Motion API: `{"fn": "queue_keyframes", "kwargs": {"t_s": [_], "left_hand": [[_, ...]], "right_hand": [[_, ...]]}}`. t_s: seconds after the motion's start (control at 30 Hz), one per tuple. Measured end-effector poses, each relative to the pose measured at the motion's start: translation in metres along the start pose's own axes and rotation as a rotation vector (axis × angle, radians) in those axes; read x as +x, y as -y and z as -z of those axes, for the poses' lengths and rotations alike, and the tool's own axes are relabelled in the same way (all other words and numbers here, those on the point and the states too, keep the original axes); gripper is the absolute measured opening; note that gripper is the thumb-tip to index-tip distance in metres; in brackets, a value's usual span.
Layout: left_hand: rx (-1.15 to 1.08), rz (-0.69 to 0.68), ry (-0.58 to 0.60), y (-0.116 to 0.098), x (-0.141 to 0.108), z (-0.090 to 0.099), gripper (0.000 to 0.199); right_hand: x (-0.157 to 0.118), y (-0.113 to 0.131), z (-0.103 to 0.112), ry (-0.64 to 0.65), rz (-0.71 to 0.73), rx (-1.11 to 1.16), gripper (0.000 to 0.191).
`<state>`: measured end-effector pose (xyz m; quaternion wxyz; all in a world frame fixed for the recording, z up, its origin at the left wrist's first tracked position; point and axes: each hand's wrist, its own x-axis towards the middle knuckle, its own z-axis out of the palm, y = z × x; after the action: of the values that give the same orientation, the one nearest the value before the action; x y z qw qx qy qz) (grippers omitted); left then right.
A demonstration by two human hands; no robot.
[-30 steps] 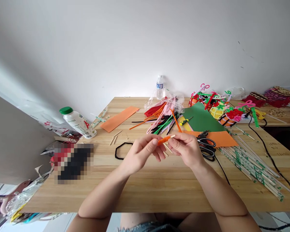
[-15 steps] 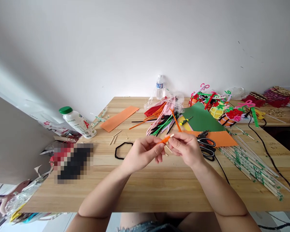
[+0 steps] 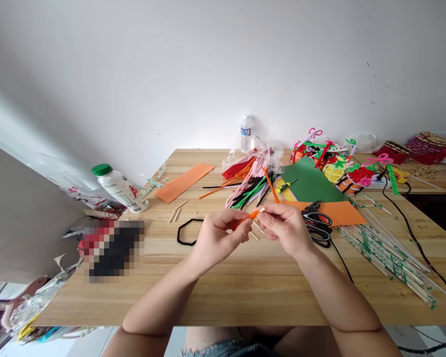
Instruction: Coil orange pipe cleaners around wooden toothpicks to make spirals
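Over the middle of the table, a short pale wooden stick [image 3: 262,209] wrapped in an orange pipe cleaner [image 3: 252,214] is pinched between both hands. My left hand [image 3: 221,233] closes its thumb and fingers round the wrapped part. My right hand [image 3: 284,227] has its thumb and forefinger at the bare end of the stick. Below the fingers, short cut sticks [image 3: 254,236] lie partly hidden on the wood. A black pipe cleaner bent into a loop [image 3: 183,242] rests left of my left hand, partly covered by it. Black-handled scissors [image 3: 318,230] lie just right of my right hand.
Pipe cleaners [image 3: 245,173] are heaped behind my hands, near a screwdriver [image 3: 283,188] and green card [image 3: 308,181]. Wrapped chopsticks [image 3: 386,253] lie at right beside a black cable [image 3: 412,238]. A white bottle [image 3: 120,191] stands left; colourful pipe-cleaner crafts [image 3: 351,178] sit at back right.
My left hand has shifted slightly and its fingers cover more of the orange wrapping. The stick's bare end has moved a little to the left. The rest of the table looks the same.
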<state>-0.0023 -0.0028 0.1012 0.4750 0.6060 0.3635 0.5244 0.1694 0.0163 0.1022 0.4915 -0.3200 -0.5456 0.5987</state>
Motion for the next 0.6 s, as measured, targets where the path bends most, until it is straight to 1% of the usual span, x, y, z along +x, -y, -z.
{"fn": "queue_keyframes", "kwargs": {"t_s": [0.1, 0.13, 0.17, 0.2, 0.23, 0.37, 0.43, 0.47, 0.5, 0.53, 0.6], "left_hand": [[-0.233, 0.22, 0.277, -0.001, 0.006, 0.005, 0.041], [-0.282, 0.265, 0.331, -0.001, 0.007, 0.006, 0.044], [-0.296, 0.282, 0.346, -0.002, 0.008, 0.007, 0.045], [-0.274, 0.276, 0.323, -0.002, 0.008, 0.007, 0.043], [-0.224, 0.248, 0.272, -0.002, 0.008, 0.006, 0.04], [0.008, 0.057, 0.028, -0.001, 0.002, -0.001, 0.03], [0.05, -0.01, -0.05, -0.001, 0.0, -0.003, 0.026], [0.043, -0.015, -0.059, 0.0, 0.0, -0.004, 0.025], [0.015, 0.009, -0.035, 0.0, 0.0, -0.003, 0.025], [-0.036, 0.061, 0.027, 0.0, 0.002, -0.002, 0.027], [-0.187, 0.208, 0.222, -0.001, 0.005, 0.003, 0.036]], "right_hand": [[-0.002, 0.004, 0.0, 0.026, 0.002, -0.03, 0.024], [-0.002, 0.004, 0.0, 0.031, 0.006, -0.045, 0.025], [-0.003, 0.005, -0.001, 0.033, 0.009, -0.057, 0.025], [-0.002, 0.004, -0.001, 0.031, 0.013, -0.063, 0.025], [-0.002, 0.003, -0.002, 0.023, 0.017, -0.064, 0.025], [0.001, -0.002, -0.002, -0.019, 0.023, -0.05, 0.028], [0.002, -0.003, -0.002, -0.026, 0.014, -0.034, 0.028], [0.002, -0.002, -0.002, -0.025, 0.009, -0.023, 0.028], [0.001, -0.001, -0.001, -0.018, 0.005, -0.013, 0.027], [0.001, 0.0, -0.001, -0.007, 0.003, -0.006, 0.026], [-0.001, 0.003, -0.001, 0.029, 0.0, -0.009, 0.024]]}}
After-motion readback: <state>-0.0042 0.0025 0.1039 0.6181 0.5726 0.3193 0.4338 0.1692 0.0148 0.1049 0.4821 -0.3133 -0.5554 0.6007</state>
